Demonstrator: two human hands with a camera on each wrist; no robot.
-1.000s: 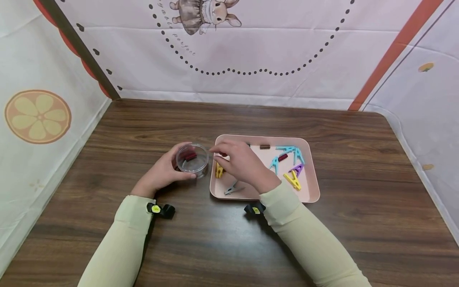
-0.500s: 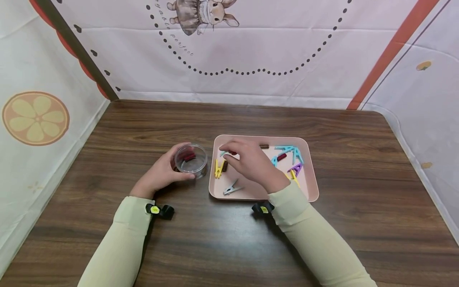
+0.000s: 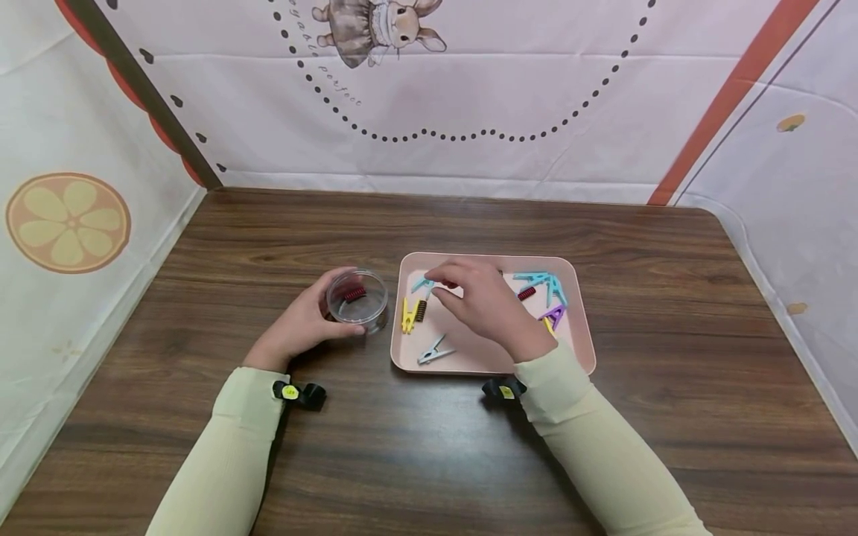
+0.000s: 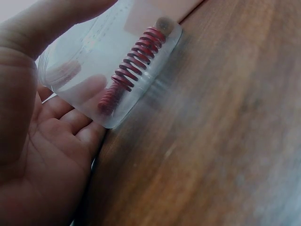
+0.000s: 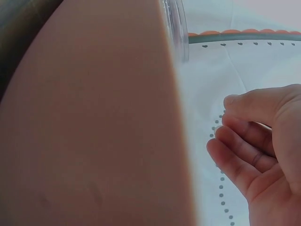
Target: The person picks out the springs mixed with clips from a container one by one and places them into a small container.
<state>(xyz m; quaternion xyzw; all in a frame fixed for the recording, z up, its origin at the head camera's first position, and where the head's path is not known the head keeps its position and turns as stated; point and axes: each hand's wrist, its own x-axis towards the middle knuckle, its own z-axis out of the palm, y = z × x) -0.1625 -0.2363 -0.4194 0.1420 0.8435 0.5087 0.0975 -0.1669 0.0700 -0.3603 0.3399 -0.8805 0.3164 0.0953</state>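
My left hand (image 3: 302, 324) grips a clear round jar (image 3: 370, 307), thumb on the near side and fingers behind it. Inside lies a red coil spring (image 3: 354, 294); in the left wrist view the spring (image 4: 136, 56) shows through the wall, with a second red coil shape at its lower end that may be a reflection. Over the pink tray (image 3: 588, 350) hovers my right hand (image 3: 479, 304), fingers loosely bent. The right wrist view shows nothing between the thumb and fingers (image 5: 244, 162). A light blue clip (image 3: 422, 284) lies close to those fingertips.
In the tray are a yellow clip (image 3: 407, 318) beside a dark spring (image 3: 420, 311), a pale grey-blue clip (image 3: 432, 353), a red spring (image 3: 526, 293), blue clips (image 3: 555, 286) and a purple clip (image 3: 553, 316). Printed cloth (image 3: 469, 89) walls the brown table (image 3: 402, 447).
My right hand has drawn away from beside the jar, rightward over the tray, uncovering the light blue clip and the dark spring. The left hand and jar stay put.
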